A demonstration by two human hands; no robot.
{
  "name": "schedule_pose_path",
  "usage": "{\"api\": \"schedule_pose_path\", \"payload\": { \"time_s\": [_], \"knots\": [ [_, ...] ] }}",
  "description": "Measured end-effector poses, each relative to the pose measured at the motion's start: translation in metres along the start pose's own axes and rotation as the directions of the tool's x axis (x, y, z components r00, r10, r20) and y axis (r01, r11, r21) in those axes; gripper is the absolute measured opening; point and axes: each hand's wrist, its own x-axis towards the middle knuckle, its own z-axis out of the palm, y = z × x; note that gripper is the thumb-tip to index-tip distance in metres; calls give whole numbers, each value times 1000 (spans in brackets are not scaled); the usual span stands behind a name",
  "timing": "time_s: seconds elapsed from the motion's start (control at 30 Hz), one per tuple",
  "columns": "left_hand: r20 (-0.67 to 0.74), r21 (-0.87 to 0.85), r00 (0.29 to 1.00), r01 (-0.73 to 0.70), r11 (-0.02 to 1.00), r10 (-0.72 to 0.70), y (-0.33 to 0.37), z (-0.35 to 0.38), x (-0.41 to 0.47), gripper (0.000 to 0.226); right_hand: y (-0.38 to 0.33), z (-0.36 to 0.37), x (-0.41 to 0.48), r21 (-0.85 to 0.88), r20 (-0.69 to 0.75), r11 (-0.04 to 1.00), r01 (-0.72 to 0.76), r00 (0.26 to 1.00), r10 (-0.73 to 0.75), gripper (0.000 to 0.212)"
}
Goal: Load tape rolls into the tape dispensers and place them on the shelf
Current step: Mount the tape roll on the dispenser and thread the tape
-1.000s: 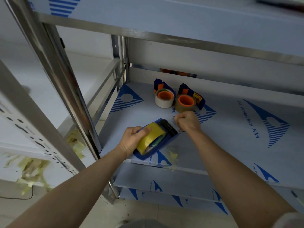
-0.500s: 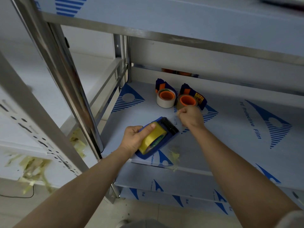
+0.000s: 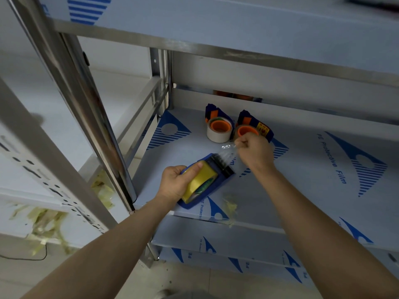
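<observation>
Where the film-covered shelf (image 3: pixel 302 169) fills the middle of the frame, a dispenser with white tape (image 3: pixel 218 129) and a dispenser with brown tape (image 3: pixel 260 126) stand at upper centre. At centre, near the front edge, the left hand (image 3: pixel 174 183) grips a blue dispenser (image 3: pixel 218 185), thumb across its yellow tape roll (image 3: pixel 199 182). Just up and right, the right hand (image 3: pixel 255 155) pinches the clear tape end (image 3: pixel 226 151).

left hand (image 3: pixel 175 182) gripping, right hand (image 3: pixel 256 154) pinching

Right hand (image 3: pixel 255 153) hides front of brown-roll dispenser (image 3: pixel 250 120); its yellow label (image 3: pixel 263 131) unreadable; dark object (image 3: pixel 377 0) cut off at top edge.
</observation>
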Motion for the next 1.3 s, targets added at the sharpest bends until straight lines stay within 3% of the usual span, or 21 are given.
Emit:
{"api": "schedule_pose_path", "payload": {
  "time_s": [0.07, 0.17, 0.27, 0.43, 0.6, 0.7, 0.83, 1.0, 1.1, 1.2, 1.3],
  "knots": [
    [3, -10, 1000, 0, 1000, 0, 0, -1, -1, 40, 10, 3, 6, 139, 78, 979, -149, 987, 139, 21],
    [-5, -43, 1000, 9, 999, -9, -3, -3, -1, 42, 18, 10, 13, 327, 268, 852, -408, 905, 330, 11],
    [0, -41, 1000, 10, 999, -10, -4, -4, 0, 41, 23, 17, 17, 325, 383, 774, -543, 824, 417, 4],
    [13, -65, 1000, 19, 998, -18, -5, -5, 0, 40, 28, 21, 14, 350, 494, 698, -625, 756, 429, 16],
    [10, -73, 1000, 24, 997, -23, -5, -6, -1, 42, 36, 29, 8, 386, 716, 408, -828, 547, 434, 4],
    [25, -98, 999, 39, 994, -37, -3, -10, -4, 39, 37, 37, 4, 394, 779, 270, -879, 475, 409, 15],
    [53, -94, 997, 58, 994, -53, 5, -19, -11, 29, 24, 38, 4, 441, 767, 233, -866, 499, 403, 18],
    [179, 101, 981, 64, 993, -81, 32, -31, -15, 14, 2, 30, 9, 548, 680, 294, -783, 622, 388, 13],
    [86, 241, 986, 117, 963, -141, 49, -25, -12, 20, -15, 20, 16, 616, 608, 348, -707, 707, 360, 17],
    [-7, 354, 989, 144, 924, -151, 55, -17, -9, 31, -35, 7, 18, 629, 509, 496, -598, 799, 319, 12],
    [-74, 238, 988, 148, 960, -134, 47, -14, -11, 33, -42, -1, 15, 605, 509, 573, -553, 822, 257, 7]
  ]
}}
